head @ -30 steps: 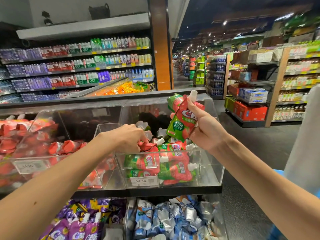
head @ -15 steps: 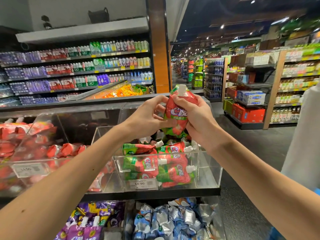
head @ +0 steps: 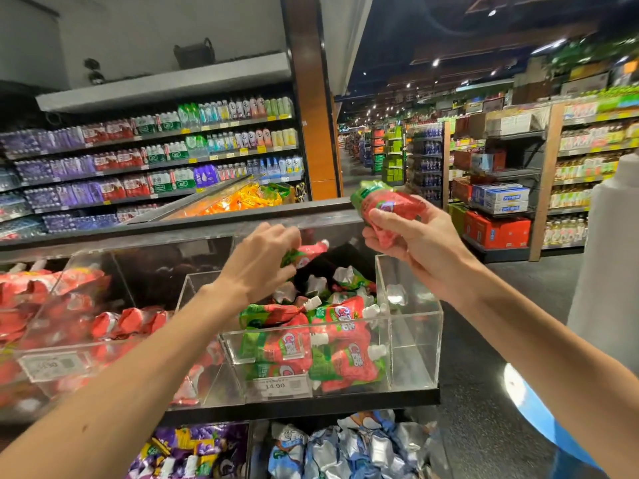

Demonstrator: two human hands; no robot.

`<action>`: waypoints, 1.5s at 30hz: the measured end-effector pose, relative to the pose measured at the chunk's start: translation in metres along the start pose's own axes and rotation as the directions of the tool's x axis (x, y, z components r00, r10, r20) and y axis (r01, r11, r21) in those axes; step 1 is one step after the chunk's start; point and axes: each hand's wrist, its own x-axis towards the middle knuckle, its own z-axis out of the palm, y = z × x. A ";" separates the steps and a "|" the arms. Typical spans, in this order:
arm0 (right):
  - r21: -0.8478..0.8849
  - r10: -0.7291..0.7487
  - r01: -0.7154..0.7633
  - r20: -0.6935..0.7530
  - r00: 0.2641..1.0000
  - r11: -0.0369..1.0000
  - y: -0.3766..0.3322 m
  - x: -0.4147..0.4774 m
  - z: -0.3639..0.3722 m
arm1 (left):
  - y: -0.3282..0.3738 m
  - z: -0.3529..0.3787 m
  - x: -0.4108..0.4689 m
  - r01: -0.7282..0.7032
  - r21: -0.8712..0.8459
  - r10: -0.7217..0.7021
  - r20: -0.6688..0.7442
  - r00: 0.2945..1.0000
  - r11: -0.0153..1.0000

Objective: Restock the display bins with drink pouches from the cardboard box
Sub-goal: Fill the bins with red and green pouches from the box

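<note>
**Centre of frame:** a clear acrylic bin (head: pixel 409 326), rectangular with glossy, hard-edged walls, stands on a black shelf (head: pixel 311 406). A white price tag (head: pixel 276 385) is fixed to its front. Inside lie stacked pouches (head: pixel 342 361), soft crinkled packs printed red and green with white screw caps, piled toward the front.

**Left and below:** a neighbouring bin (head: pixel 52 361) holds red pouches (head: pixel 131 319). Purple pouches (head: pixel 193 451) and blue-silver pouches (head: pixel 345 447) fill the lower compartments.

**Upper left and upper right:** wall shelving (head: pixel 155 157) carries rows of bottled drinks. To the right, a dim supermarket aisle (head: pixel 352 167) recedes.

**Hands:** the left hand (head: pixel 261 262), fingers curled, grips a tilted pouch (head: pixel 306 253) above the bin's rear. The right hand (head: pixel 415 243) grasps a raised pouch (head: pixel 383 205), blurred, held higher and above the bin's right wall.
</note>
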 end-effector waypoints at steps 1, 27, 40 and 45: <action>-0.013 0.006 -0.006 -0.001 1.000 1.000 0.001 -0.001 0.000 | -0.001 0.008 0.005 -0.051 0.097 0.050 0.018 0.999 0.994; -0.431 0.127 -0.050 0.153 0.980 0.901 0.002 -0.011 -0.013 | -0.016 0.050 0.042 0.167 0.034 -0.160 0.520 0.839 0.985; -0.491 0.097 0.076 0.317 0.944 0.868 0.010 0.012 0.016 | 0.018 -0.022 0.022 0.487 -0.871 -0.048 0.485 0.873 0.059; -0.584 0.035 0.197 0.362 0.932 0.788 0.010 0.034 0.019 | 0.006 -0.030 0.015 0.366 -0.917 -0.145 0.346 0.927 0.155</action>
